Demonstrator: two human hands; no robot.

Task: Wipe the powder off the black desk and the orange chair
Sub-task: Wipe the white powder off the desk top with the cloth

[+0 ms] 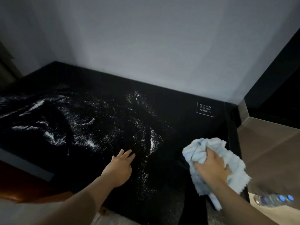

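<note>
Gripping a crumpled pale-blue terry cloth (215, 161), the right hand (211, 166) presses it down on the glossy black table (175, 104) near the table's right edge, fingers (209, 154) curled tight into the bunched fabric, with loose folds spilling out in front of the knuckles and trailing back toward the wrist. Over to the left hand (121, 166) now: it lies flat on the table top, palm down, fingers (128, 154) straight and slightly spread, pointing away toward the wall, holding nothing. White powder (100, 120) is scattered right across the middle and left of the table, thick in streaks and curved ridges, thinner in a speckled trail that runs down between the two hands toward the near edge. One bright ridge of it sits just ahead of the left fingertips, between that hand and the cloth. The strip of table under and beyond the cloth looks dark and mostly free of grains. Far right corner of the table, a small white-printed notice (205, 108) with lettering too small to read. Behind the table, a plain grey wall (146, 46). Bottom right, beside the table, a blurred clear plastic bottle with blue markings (274, 199) lies on a tan floor (267, 143). At lower left, under the table's edge, a strip of reddish-orange surface (17, 189) shows; whether it is the chair I cannot tell.
</note>
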